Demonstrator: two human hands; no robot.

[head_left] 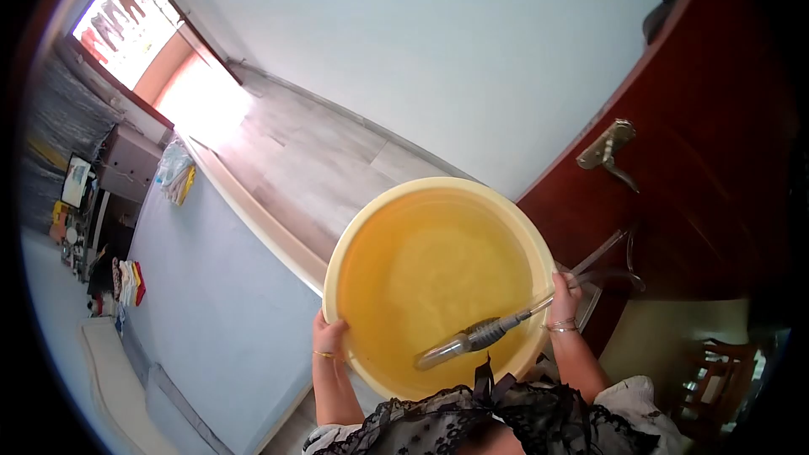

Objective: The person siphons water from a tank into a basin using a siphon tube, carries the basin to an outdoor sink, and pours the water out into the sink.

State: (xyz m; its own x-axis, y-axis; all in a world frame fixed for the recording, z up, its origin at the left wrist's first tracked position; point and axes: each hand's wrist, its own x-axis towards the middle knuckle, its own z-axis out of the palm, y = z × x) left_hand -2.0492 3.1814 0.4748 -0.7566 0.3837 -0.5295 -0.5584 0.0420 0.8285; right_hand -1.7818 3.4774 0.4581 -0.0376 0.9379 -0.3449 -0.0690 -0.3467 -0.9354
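A large round yellow basin [438, 286] is held in front of my body, with yellowish-looking liquid in it. My left hand [329, 335] grips the basin's left rim, thumb over the edge. On the right rim, my right hand [565, 299] is closed around the edge, with a clear tube passing by it. A siphon pump [484, 334] with a dark ribbed bulb and a clear wide end lies slanting in the basin. Its clear tube [608, 274] loops out beyond my right hand.
A brown door [674, 160] with a metal handle [608, 152] stands at right. A bed [219, 286] with folded clothes [128, 282] is at left. Grey floor [312, 143] runs towards a bright doorway; a wooden chair [716, 379] is at lower right.
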